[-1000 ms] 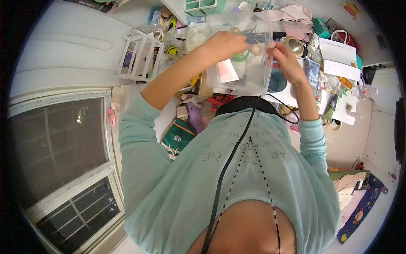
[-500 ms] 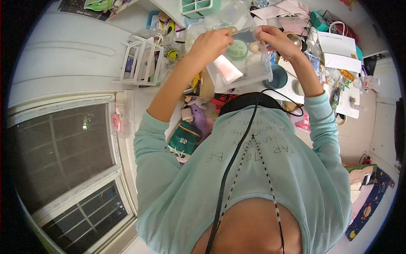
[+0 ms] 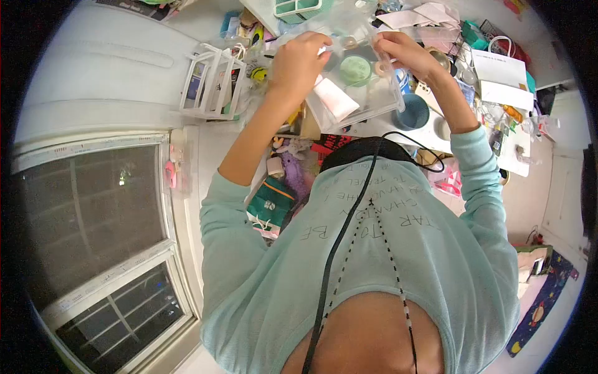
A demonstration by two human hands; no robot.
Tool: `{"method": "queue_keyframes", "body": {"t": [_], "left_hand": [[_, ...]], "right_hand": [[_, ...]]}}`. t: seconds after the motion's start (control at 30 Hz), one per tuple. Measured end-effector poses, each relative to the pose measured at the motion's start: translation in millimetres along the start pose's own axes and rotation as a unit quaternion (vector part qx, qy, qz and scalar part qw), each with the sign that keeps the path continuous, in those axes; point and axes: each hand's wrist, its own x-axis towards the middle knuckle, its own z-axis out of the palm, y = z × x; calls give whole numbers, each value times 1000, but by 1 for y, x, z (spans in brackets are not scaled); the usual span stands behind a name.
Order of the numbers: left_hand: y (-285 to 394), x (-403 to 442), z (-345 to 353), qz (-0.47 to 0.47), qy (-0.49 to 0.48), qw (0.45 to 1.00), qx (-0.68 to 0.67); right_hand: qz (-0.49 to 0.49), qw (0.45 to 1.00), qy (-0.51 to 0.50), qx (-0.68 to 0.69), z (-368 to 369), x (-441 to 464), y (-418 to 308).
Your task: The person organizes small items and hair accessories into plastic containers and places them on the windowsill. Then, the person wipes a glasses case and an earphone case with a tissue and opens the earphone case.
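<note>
A clear plastic box (image 3: 393, 107) sits in front of me, tilted slightly. Inside are a round pale-green container (image 3: 356, 70), a pinkish-white packet (image 3: 336, 98) and a small round beige item (image 3: 349, 42). My left hand (image 3: 300, 61) is closed at the box's left side, its fingertips pressed on clear plastic near the far end. Across from it, my right hand (image 3: 406, 55) pinches the box's right far edge. The clear plastic beyond both hands is hard to make out, so I cannot tell whether it is a lid.
To the right stands a dark blue-grey cup (image 3: 412, 112), near a white paper bag (image 3: 498, 67) and crowded small items. A white rack (image 3: 213, 82) is at left, a mint organiser (image 3: 298, 9) at the back. A black cord (image 3: 430, 163) loops by my waist.
My left hand has drawn back to the left, and the beige round item by its fingertips now shows apart from them. My right hand stays at the box edge.
</note>
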Motion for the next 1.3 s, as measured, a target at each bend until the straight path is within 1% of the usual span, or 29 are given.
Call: {"method": "queue_keyframes", "body": {"t": [0.07,0.17,0.2,0.27,0.3,0.37,0.4,0.5,0.53,0.6,0.63,0.67,0.7,0.77,0.8,0.9,1.0,1.1,1.2,1.3], "left_hand": [[-7,-7,-17,-14,33,999,-2],[-30,-29,-40,-124,-41,991,36],[-50,-41,-32,-157,-62,985,18],[-71,-70,-16,-140,-176,972,69],[-70,-73,-16,-128,-233,960,93],[-60,-76,-10,-110,-92,989,43],[-50,-77,-9,-99,-23,995,16],[-4,-49,-35,71,31,996,50],[7,-43,-39,111,-18,992,59],[24,-36,-39,189,-114,972,79],[27,-36,-33,179,-137,971,82],[28,-35,-26,170,-161,969,85],[28,-33,-22,162,-185,965,88],[31,-34,-22,109,-255,959,54],[32,-34,-22,82,-289,953,38],[32,-44,-10,76,-253,965,-5],[34,-52,2,160,-190,969,-6],[41,-52,6,140,-195,971,-20],[41,-55,6,147,-135,979,-32],[44,-59,-10,129,-6,990,-49]], "right_hand": [[8,1000,3,-6,-4,2,5],[10,999,16,-30,-14,-1,9],[8,999,26,-40,-17,-3,8],[-2,996,57,-73,-21,-4,2],[-13,995,52,-84,-23,-4,-4],[-34,993,49,-105,-28,-5,-14],[-6,989,-36,-142,-50,20,1],[-47,981,-5,-187,-39,19,-23],[-33,982,-71,-169,-30,15,-42],[-58,964,-165,-201,-34,28,-56],[-72,950,-212,-216,-33,32,-61],[-88,966,-191,-150,-27,30,-59],[-87,959,-213,-165,-24,30,-65],[-83,943,-258,-191,-20,28,-76],[-87,941,-273,-177,-19,28,-76],[-68,934,-299,-181,-21,26,-76],[-44,927,-313,-202,-19,28,-72],[-63,917,-306,-248,-15,22,-76],[-67,917,-274,-284,-12,12,-85],[-17,940,-243,-238,-22,12,-81]]}}
